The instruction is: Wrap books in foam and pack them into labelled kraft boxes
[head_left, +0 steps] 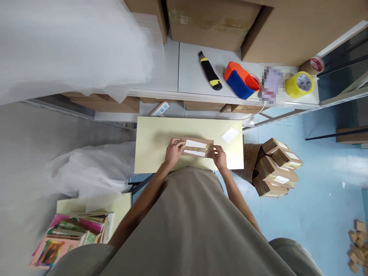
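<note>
A small flat cardboard box (pixel 209 142) lies on the pale yellow table in front of me. Two white label strips (pixel 196 144) run along its top, with a band of brown tape between them. At the box's left end, my left hand (pixel 174 151) is closed, thumb and fingers gripping the edge. My right hand (pixel 219 157) pinches the right end, near a small yellow mark; its fingertips partly cover that corner. A loose white paper slip (pixel 229 134) rests on the table, beyond my right hand.
On the grey shelf ahead lie a utility knife (pixel 211 73), an orange and blue tape dispenser (pixel 241 80), a blurred-out item (pixel 270 84) and a yellow tape roll (pixel 299 84). Taped boxes (pixel 277 168) are piled at right. White wrapping sheets (pixel 86 168) and magazines (pixel 71 237) are at left.
</note>
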